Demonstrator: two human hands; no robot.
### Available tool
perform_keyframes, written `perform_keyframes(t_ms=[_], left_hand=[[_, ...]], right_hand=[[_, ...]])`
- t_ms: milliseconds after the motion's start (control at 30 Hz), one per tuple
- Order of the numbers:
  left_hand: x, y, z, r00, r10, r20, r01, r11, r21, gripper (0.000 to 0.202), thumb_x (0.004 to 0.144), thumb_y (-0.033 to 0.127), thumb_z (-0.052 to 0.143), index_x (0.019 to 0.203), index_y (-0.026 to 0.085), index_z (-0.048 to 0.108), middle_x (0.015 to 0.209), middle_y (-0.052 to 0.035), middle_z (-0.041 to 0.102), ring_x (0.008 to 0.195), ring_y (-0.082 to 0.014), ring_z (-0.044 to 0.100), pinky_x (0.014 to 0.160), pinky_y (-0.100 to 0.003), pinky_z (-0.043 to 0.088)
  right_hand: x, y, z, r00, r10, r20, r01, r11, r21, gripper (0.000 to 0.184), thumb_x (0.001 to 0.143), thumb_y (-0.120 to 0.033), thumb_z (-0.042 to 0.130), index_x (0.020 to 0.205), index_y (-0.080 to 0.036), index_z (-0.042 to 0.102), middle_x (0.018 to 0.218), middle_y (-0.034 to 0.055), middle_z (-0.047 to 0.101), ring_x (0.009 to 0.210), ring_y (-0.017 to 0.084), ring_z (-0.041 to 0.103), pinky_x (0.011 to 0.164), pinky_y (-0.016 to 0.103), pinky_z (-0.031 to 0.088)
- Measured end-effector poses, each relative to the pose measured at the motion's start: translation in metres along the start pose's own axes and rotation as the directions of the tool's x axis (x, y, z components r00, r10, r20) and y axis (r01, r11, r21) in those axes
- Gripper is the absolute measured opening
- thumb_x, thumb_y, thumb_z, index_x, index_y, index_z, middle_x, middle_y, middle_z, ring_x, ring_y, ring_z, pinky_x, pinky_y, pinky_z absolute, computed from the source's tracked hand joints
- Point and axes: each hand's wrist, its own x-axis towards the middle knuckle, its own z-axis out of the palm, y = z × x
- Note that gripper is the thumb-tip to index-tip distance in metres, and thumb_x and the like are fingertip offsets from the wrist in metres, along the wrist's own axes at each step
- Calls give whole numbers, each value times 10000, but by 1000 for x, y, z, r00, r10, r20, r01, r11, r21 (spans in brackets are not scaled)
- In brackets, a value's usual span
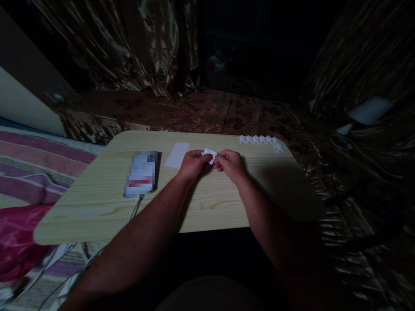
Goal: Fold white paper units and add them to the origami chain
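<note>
Between my two hands, over the middle of the table, is a small folded piece of white paper. My left hand pinches its left side, the thumb lying across it. At its right edge the fingers of my right hand are closed on the same paper. Just left of my left hand lies a flat stack of white paper strips or sheets. Several small white folded paper pieces stand in a row at the table's far right corner, the last one a little nearer to me.
A phone with a blurred screen lies on the wooden table, a white cable running from its near end. To the left is a striped bedspread with a pink cloth. A lamp stands at the right.
</note>
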Motion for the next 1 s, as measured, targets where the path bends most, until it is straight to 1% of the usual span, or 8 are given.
perform_keyframes(t_ms=[100, 233, 467, 733, 1000], left_hand=[[1, 0, 0, 1000, -3, 2, 3, 1000, -12, 223, 655, 321, 688, 616, 128, 583, 505, -12, 552, 407, -81, 441, 412, -215, 307], [1, 0, 0, 1000, -8, -1, 8, 999, -43, 227, 665, 318, 691, 615, 131, 573, 498, -5, 537, 409, -82, 439, 411, -216, 298], [1, -1, 0, 1000, 13, -7, -13, 999, -30, 228, 678, 320, 681, 611, 131, 572, 497, 2, 530, 410, -76, 431, 411, -211, 291], [1, -2, 0, 1000, 12, -24, -13, 999, -34, 224, 668, 327, 675, 612, 140, 565, 518, -3, 554, 411, -75, 440, 410, -210, 291], [2, -2, 1, 999, 17, -29, -18, 999, -37, 210, 662, 316, 667, 606, 144, 558, 503, 6, 541, 411, -76, 440, 420, -211, 307]], right_hand=[[0, 0, 1, 1000, -9, -11, 9, 1000, 1, 109, 673, -255, 595, 645, -159, 550, 532, -20, 615, 407, 77, 529, 387, 178, 413], [1, 1, 2, 1000, -26, -18, 26, 999, 19, 90, 663, -239, 596, 660, -162, 549, 519, -28, 608, 422, 84, 542, 417, 187, 433], [2, 3, 2, 998, -54, -21, 54, 998, 9, 73, 671, -232, 581, 668, -172, 540, 506, -39, 597, 433, 84, 546, 459, 199, 458], [5, 7, 4, 997, -73, -34, 73, 997, 7, 81, 677, -238, 582, 669, -180, 526, 494, -48, 585, 430, 89, 549, 449, 199, 453], [5, 9, 5, 995, -95, -42, 95, 995, -1, 100, 690, -260, 584, 672, -181, 526, 489, -51, 574, 424, 88, 538, 430, 191, 435]])
